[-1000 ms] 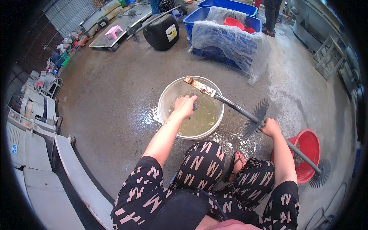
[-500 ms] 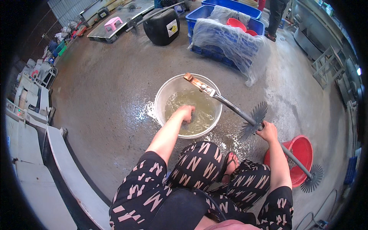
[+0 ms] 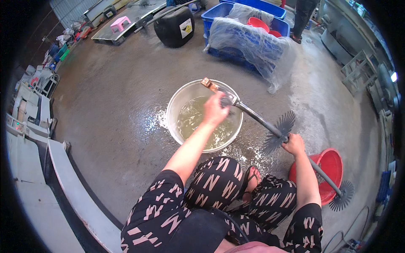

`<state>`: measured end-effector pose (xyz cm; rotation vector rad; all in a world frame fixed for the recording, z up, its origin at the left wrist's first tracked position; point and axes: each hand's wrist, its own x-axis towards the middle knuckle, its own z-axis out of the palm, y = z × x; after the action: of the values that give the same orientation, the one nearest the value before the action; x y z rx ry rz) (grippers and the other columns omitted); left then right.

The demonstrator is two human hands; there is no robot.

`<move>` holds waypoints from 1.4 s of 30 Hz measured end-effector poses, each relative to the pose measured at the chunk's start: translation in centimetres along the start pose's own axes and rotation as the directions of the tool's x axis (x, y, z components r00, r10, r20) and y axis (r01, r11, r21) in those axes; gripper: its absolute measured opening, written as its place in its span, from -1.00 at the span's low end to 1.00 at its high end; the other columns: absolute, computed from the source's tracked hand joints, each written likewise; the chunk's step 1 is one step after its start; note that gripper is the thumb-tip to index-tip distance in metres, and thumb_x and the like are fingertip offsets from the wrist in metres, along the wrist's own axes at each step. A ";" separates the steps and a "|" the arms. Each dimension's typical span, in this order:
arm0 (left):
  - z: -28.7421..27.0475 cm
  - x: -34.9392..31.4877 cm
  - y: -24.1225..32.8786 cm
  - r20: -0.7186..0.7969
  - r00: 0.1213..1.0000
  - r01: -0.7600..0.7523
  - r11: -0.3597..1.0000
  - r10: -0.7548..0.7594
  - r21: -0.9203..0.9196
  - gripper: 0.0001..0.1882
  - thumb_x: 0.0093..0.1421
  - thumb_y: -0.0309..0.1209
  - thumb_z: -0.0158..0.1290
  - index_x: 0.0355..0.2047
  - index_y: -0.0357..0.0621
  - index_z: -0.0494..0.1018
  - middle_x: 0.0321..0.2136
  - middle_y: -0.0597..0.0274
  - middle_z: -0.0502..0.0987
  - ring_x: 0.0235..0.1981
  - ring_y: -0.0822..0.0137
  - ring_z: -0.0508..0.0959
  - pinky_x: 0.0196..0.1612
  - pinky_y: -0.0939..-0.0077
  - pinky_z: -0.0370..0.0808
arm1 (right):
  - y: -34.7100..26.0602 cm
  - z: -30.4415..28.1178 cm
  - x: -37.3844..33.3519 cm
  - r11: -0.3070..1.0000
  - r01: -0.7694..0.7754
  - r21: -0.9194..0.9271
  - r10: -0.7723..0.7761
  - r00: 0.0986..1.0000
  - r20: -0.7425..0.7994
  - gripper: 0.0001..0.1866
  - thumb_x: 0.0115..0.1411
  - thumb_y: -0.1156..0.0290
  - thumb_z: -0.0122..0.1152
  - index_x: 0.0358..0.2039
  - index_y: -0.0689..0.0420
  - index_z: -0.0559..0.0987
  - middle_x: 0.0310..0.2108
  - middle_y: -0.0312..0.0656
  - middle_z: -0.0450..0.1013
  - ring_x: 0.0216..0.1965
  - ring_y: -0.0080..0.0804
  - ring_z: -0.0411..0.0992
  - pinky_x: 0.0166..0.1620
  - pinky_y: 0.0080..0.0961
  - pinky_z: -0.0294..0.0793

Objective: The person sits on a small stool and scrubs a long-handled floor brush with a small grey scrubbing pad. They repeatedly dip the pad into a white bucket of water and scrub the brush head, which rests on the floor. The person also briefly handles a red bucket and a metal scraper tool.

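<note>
My right hand [image 3: 294, 144] is wrapped round a grey metal rod [image 3: 258, 118], which slants across the white bucket [image 3: 169, 120]. Round discs of dark radial blades [image 3: 279, 132] sit on the rod, one just beside that hand. At the rod's far end is a bolted fitting with a copper-coloured tip [image 3: 209, 84]. My left hand [image 3: 216, 110] is closed on a dark scouring pad [image 3: 226, 101] and presses it against the rod by the fitting. Its fingers are slightly blurred. Cloudy yellowish water [image 3: 190, 120] lies in the bucket below.
A red bucket [image 3: 335, 166] stands under the rod's near end. Farther off are a black drum [image 3: 173, 31], blue crates [image 3: 236, 57] draped with clear film, a pink stool [image 3: 120, 24] and a standing person's legs [image 3: 304, 19]. Pale machinery [image 3: 71, 185] runs along the left. The floor is wet.
My left hand has come up out of the bucket's water with the scouring pad and moved onto the rod near its fitting. My right hand keeps its hold on the rod.
</note>
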<state>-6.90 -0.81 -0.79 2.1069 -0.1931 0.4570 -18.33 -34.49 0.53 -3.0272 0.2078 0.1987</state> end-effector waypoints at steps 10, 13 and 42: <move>-4.3 -2.9 -0.6 0.474 0.822 0.073 0.883 -0.316 0.463 -0.46 -0.16 -0.33 0.24 -0.09 0.02 0.38 -0.26 0.00 0.53 -0.16 -0.01 0.52 -0.11 0.14 0.45 | -0.8 -0.8 0.2 0.999 -0.032 0.000 0.032 0.996 0.088 -0.61 -0.22 0.21 0.28 -0.31 0.05 0.60 -0.39 -0.02 0.54 -0.26 -0.06 0.50 -0.14 -0.20 0.48; -6.1 -5.3 -0.5 0.411 0.855 0.102 0.881 -0.315 0.463 -0.47 -0.14 -0.35 0.25 -0.10 0.03 0.37 -0.25 0.00 0.49 -0.15 -0.02 0.51 -0.13 0.15 0.45 | -0.6 -0.2 -0.1 0.999 -0.052 0.002 0.052 0.996 0.067 -0.63 -0.19 0.20 0.30 -0.31 0.03 0.60 -0.38 -0.03 0.54 -0.26 -0.05 0.50 -0.14 -0.19 0.48; -8.5 -10.4 -1.2 0.280 0.920 0.150 0.906 -0.275 0.396 -0.45 -0.11 -0.25 0.27 -0.08 0.14 0.34 -0.21 0.06 0.47 -0.14 -0.04 0.50 -0.10 0.12 0.43 | -0.3 1.3 -1.7 0.995 -0.029 -0.100 0.059 0.950 0.306 -0.56 -0.11 0.07 0.40 -0.26 0.06 0.58 -0.26 -0.05 0.53 -0.16 -0.12 0.49 -0.12 -0.23 0.47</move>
<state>-18.14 6.52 -1.61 2.5343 -0.0645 -0.0033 -20.11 -33.81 -0.50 -3.0289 0.2451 0.6985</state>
